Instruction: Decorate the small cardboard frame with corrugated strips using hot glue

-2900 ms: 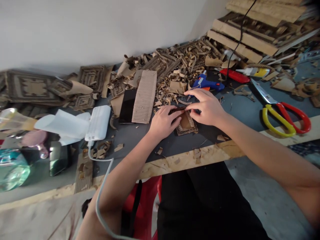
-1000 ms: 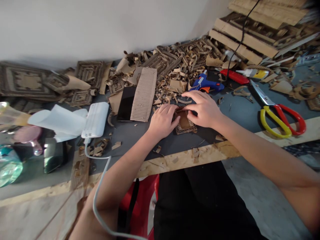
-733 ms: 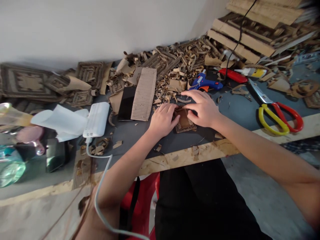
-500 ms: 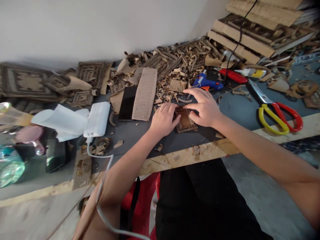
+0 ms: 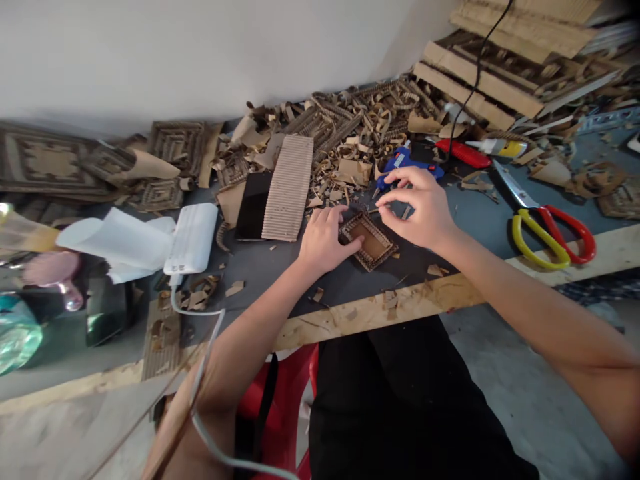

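A small rectangular cardboard frame (image 5: pixel 371 240) with corrugated edging lies turned at an angle on the dark tabletop (image 5: pixel 480 213). My left hand (image 5: pixel 324 240) has curled fingers, whose tips press on the frame's left corner and hold it. My right hand (image 5: pixel 424 208) hovers just above and to the right of the frame. Its thumb and forefinger are drawn together in a pinch, and I cannot make out what is between them. A blue glue gun (image 5: pixel 407 163) lies just behind my right hand.
Yellow-and-red scissors (image 5: pixel 550 230) lie at the right, and a red knife (image 5: pixel 463 153) behind them. A corrugated sheet (image 5: pixel 290 187), a black slab (image 5: pixel 253 207) and a white power bank (image 5: pixel 193 237) lie left. Cardboard scraps (image 5: pixel 360 127) are heaped against the wall. The wooden table edge (image 5: pixel 400 308) runs in front.
My right hand has lifted off the frame and moved right, into a pinch. The frame has turned to an angle under my left hand. The loose corrugated strip behind it is gone.
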`<state>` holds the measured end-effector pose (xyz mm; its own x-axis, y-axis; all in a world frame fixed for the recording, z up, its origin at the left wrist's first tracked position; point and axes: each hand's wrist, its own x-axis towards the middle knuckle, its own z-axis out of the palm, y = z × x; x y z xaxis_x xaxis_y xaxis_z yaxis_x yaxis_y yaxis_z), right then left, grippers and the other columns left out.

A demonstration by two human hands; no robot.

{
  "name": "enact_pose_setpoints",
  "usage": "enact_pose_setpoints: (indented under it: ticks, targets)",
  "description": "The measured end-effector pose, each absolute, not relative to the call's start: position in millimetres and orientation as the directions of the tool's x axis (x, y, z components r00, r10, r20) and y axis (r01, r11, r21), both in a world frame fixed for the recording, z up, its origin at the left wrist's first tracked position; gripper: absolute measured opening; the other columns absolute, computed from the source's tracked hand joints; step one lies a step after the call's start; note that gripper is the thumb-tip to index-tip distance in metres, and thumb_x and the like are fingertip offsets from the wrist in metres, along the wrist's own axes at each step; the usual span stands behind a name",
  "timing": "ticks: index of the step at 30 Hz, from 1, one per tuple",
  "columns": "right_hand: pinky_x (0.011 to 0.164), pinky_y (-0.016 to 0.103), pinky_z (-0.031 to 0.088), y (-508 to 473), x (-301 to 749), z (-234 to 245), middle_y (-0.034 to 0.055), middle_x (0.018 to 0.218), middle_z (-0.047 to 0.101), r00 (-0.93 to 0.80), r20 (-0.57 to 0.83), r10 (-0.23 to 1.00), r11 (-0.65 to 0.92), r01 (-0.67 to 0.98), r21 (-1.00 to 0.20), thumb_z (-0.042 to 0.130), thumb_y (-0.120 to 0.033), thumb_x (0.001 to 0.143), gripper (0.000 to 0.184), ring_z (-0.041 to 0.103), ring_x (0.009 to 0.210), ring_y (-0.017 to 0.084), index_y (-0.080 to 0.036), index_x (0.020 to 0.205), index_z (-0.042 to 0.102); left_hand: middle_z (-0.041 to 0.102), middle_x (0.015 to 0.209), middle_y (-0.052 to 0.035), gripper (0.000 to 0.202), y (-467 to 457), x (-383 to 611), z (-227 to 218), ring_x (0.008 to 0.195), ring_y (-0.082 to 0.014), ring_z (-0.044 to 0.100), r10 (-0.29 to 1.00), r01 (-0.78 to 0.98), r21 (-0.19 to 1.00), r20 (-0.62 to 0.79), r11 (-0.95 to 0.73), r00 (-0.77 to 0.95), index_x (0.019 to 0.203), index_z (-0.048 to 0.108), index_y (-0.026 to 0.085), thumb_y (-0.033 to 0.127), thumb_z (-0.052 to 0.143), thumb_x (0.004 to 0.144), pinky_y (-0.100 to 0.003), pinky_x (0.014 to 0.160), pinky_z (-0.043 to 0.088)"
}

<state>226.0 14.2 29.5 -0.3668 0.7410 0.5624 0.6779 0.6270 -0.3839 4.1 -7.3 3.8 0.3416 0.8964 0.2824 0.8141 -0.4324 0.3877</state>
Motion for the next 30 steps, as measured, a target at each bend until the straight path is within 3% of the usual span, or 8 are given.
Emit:
enact_pose_setpoints:
  ticks: [6,13,17,19,22,24,26,30]
  targets:
    - [0.068,0.037,0.053,-21,229,27,0.0055,0.09,0.076,-0.407,0.265,0.874,0.48,0.81,-0.336,0.066,-0.033,0.088,0.023,0.07,0.087,0.026,-0.018,0.105,0.073,0.067,0.094,-0.0082,0.044,-14,10,12,0.097,-0.0268,0.061,0.937,0.799,0.49,0.214,-0.348,0.277,0.106,0.066,0.015,0.046,0.077,0.076,-0.042,0.093,0.052]
    - [0.086,0.041,0.057,-20,222,35,0.0114,0.109,0.075,-0.402,0.499,0.768,0.582,0.762,-0.282,0.055,-0.024,0.095,0.024,0.07,0.101,0.027,-0.017,0.113,0.07,0.065,0.077,-0.0005,0.029,-8,9,2,0.064,-0.0127,0.058,0.966,0.317,0.928,0.13,-0.197,0.222,0.104,0.065,0.018,0.042,0.061,0.089,-0.025,0.06,0.05]
    - [0.09,0.047,0.054,-22,272,46,0.012,0.118,0.074,-0.301,0.467,0.831,0.473,0.825,-0.31,0.061,-0.036,0.094,0.033,0.069,0.107,0.03,-0.021,0.122,0.07,0.062,0.069,0.0022,0.035,-6,14,-5,0.05,-0.0087,0.051,0.99,0.055,0.998,-0.022,0.014,0.14,0.109,0.064,0.017,0.041,0.069,0.085,-0.021,0.043,0.048]
    - [0.077,0.048,0.051,-26,326,43,0.0183,0.109,0.075,0.051,0.462,0.886,0.089,0.957,-0.278,0.068,-0.036,0.087,0.034,0.07,0.098,0.034,-0.019,0.116,0.074,0.061,0.07,0.0028,0.035,-6,15,-5,0.051,-0.0083,0.052,0.994,0.01,0.998,-0.062,0.062,0.092,0.11,0.062,0.016,0.038,0.071,0.084,-0.02,0.043,0.05]
    - [0.056,0.045,0.037,-29,412,24,0.0221,0.072,0.069,0.424,0.292,0.857,-0.413,0.905,-0.104,0.094,-0.034,0.047,0.038,0.067,0.08,0.038,-0.015,0.073,0.074,0.062,0.073,0.0025,0.032,-5,16,-3,0.058,-0.0089,0.057,0.993,-0.043,0.996,-0.071,0.075,0.093,0.109,0.061,0.016,0.034,0.071,0.085,-0.02,0.046,0.055]
    - [0.051,0.041,0.031,-26,450,13,0.0131,0.052,0.056,0.419,0.155,0.895,-0.412,0.908,-0.076,0.095,-0.035,0.04,0.041,0.06,0.067,0.029,-0.023,0.046,0.056,0.064,0.076,0.0017,0.03,-6,17,-1,0.062,-0.0094,0.06,0.993,-0.085,0.994,-0.062,0.071,0.101,0.107,0.061,0.016,0.033,0.071,0.084,-0.02,0.048,0.057]
    - [0.052,0.04,0.03,-20,468,6,0.0088,0.052,0.053,0.343,0.133,0.93,-0.336,0.939,-0.076,0.093,-0.036,0.041,0.042,0.053,0.06,0.024,-0.026,0.046,0.052,0.066,0.081,0.0002,0.03,-6,17,1,0.065,-0.01,0.063,0.992,-0.113,0.991,-0.054,0.067,0.11,0.105,0.061,0.016,0.034,0.072,0.084,-0.021,0.049,0.058]
    - [0.049,0.041,0.025,-11,473,8,0.0083,0.038,0.044,0.482,-0.049,0.875,-0.484,0.867,-0.115,0.091,-0.059,0.042,0.062,0.034,0.041,0.011,-0.023,0.031,0.041,0.069,0.081,-0.0013,0.031,-9,17,6,0.058,-0.0102,0.065,0.985,-0.131,0.989,-0.05,0.072,0.166,0.101,0.063,0.015,0.041,0.072,0.084,-0.021,0.044,0.053]
